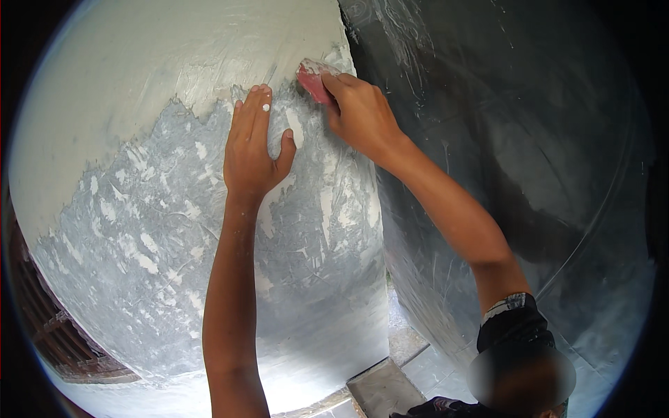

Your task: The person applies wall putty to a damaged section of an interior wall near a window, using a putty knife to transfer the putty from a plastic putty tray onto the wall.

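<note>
A broad upright surface [181,230] fills the left and middle, patchy grey below. A smooth cream coating [139,70], which looks like filler, covers its upper part and ends in a ragged line. My left hand [252,143] lies flat on the grey just below that line, fingers stretched and thumb apart; white specks sit on its fingertips. Near the surface's right edge, my right hand [362,115] is closed around a small red scraper [313,82] smeared with pale paste. The scraper's blade meets the surface; part of it is hidden by my fingers.
To the right stands a dark, glossy, scuffed surface [502,118] with pale smears near its top. Pale floor tiles [435,373] and a grey slab [387,390] show at the bottom. Brown slats [52,320] run along the lower left edge.
</note>
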The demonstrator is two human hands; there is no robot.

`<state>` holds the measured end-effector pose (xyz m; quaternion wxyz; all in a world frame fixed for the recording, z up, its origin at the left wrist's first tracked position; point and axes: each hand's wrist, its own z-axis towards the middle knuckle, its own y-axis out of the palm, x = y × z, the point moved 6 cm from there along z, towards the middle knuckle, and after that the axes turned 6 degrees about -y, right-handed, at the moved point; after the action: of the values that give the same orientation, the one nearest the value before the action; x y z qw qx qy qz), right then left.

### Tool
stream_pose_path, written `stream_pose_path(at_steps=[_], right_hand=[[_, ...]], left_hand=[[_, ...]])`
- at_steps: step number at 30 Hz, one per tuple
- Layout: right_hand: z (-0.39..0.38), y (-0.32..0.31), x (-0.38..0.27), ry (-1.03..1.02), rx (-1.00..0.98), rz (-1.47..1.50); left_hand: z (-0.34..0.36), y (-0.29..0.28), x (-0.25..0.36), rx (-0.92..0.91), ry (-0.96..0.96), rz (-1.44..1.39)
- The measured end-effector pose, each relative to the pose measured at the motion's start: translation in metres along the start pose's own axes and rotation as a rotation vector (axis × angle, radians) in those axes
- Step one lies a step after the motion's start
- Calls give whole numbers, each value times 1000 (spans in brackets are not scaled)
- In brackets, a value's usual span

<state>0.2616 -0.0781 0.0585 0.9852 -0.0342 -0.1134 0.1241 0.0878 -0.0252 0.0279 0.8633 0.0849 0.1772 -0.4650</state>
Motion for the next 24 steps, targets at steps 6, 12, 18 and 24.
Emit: stream_pose_path(at_steps=[6, 12, 18, 24], right_hand=[[70, -14, 35, -49, 154, -144], [9, 7, 15, -49, 26, -104], [38, -16, 18, -33, 108, -9], [76, 2, 53, 29, 70, -220]], left_hand=[[5, 3, 6, 3, 1, 12], [2, 2, 1, -9, -6, -13], [4, 4, 5, 1, -4, 13], [6, 8, 5, -5, -7, 14]])
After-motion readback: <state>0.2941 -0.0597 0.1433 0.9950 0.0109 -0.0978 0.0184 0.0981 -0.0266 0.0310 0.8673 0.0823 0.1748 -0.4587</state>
